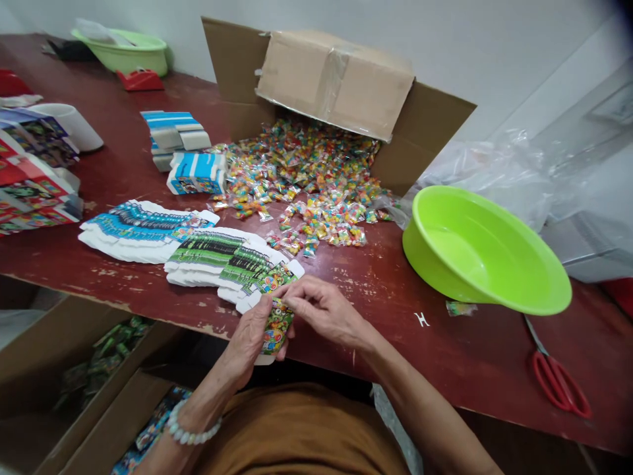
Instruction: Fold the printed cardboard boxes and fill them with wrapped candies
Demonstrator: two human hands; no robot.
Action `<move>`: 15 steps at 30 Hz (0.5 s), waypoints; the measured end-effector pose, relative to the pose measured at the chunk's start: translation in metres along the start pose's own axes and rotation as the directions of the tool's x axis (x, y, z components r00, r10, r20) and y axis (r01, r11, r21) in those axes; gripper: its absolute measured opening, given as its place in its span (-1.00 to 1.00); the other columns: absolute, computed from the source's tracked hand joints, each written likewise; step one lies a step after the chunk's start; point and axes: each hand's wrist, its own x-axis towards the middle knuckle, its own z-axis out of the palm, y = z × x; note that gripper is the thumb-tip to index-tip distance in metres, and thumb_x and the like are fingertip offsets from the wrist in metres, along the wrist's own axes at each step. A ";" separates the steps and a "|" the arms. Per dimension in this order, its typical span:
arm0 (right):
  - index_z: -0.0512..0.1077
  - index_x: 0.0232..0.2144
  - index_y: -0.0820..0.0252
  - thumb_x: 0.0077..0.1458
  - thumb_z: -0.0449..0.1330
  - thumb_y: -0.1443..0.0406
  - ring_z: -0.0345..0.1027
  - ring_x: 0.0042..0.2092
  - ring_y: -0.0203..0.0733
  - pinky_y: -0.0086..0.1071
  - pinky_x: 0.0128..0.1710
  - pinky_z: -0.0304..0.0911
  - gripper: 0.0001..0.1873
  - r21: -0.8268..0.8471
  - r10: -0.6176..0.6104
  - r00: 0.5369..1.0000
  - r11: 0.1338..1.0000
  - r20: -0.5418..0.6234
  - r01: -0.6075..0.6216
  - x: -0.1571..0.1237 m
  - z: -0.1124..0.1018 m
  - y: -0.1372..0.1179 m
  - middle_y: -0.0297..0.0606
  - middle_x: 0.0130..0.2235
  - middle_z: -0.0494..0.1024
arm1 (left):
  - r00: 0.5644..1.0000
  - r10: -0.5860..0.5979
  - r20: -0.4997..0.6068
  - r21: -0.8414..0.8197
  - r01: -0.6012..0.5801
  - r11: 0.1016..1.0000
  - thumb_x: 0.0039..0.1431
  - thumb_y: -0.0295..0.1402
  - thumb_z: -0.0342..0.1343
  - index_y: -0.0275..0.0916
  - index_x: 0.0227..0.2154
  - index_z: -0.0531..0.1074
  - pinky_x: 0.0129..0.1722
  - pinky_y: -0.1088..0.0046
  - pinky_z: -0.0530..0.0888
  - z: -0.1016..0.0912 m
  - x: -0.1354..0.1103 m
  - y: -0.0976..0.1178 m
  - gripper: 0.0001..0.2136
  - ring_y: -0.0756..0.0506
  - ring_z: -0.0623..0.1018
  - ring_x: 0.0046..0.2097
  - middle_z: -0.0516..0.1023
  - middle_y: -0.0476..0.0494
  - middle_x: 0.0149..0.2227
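The fingers of the left hand (250, 340) grip a green carton (277, 322), thumb across its printed face and the others behind it. The right hand (324, 309) has thumb and forefinger brought together at the carton's upper edge; whether they pinch the card or only touch it, I cannot tell. The carton is tilted between the hands, a white flap showing below the left fingers, at the near edge of the table (469, 356) — a loosened grip could drop it off that side. Too hard a thumb might crease the card.

Just beyond the fingers, a fanned green row (205, 258) comes up close to the knuckles; a brush from either hand could push it out of line. Farther left of them lies a blue row (141, 227). Past both rows, away from the fingers, are blue stacks (195, 177) and loose sachets (316, 155) spilling from a box (297, 66) — a knock to the box might send more sliding toward the rows. Well right of the fingers are a basin (420, 257) and scissors (556, 382), which a wide right-arm sweep could catch.
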 end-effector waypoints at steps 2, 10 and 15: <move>0.46 -0.35 0.17 0.19 0.19 0.31 0.44 -0.22 -0.27 -0.37 -0.20 0.36 -0.93 -0.181 -0.088 0.996 0.980 -0.006 0.085 0.001 -0.003 0.006 -0.23 -0.13 0.54 | 1.000 -0.021 -0.009 -0.001 0.021 1.000 0.21 0.14 0.00 -0.21 0.21 0.26 -0.65 0.52 0.35 0.003 0.000 -0.001 -0.35 0.00 0.45 -0.65 0.49 0.02 -0.53; 0.50 -0.09 0.23 0.20 0.20 0.27 0.37 -0.07 -0.11 -0.19 0.01 0.27 -0.75 -0.580 -0.119 0.893 0.795 -0.435 -0.176 0.072 -0.057 0.056 -0.13 -0.12 0.49 | 0.976 -0.207 0.064 -0.246 0.217 0.945 0.08 -0.23 0.34 -0.16 -0.10 0.41 -0.19 0.41 0.52 0.005 -0.030 -0.005 -0.64 -0.10 0.61 -0.19 0.62 -0.18 -0.14; 0.53 -0.08 0.20 0.09 0.32 0.30 0.32 0.01 0.04 -0.13 0.04 0.23 -0.70 -0.677 -0.120 0.894 0.697 -0.432 -0.234 0.097 -0.064 0.072 -0.03 -0.07 0.47 | 0.961 -0.276 -0.003 -0.201 0.270 0.942 -0.04 -0.29 0.41 -0.16 -0.23 0.48 -0.29 0.42 0.51 -0.027 -0.053 -0.018 -0.69 -0.07 0.54 -0.34 0.54 -0.05 -0.36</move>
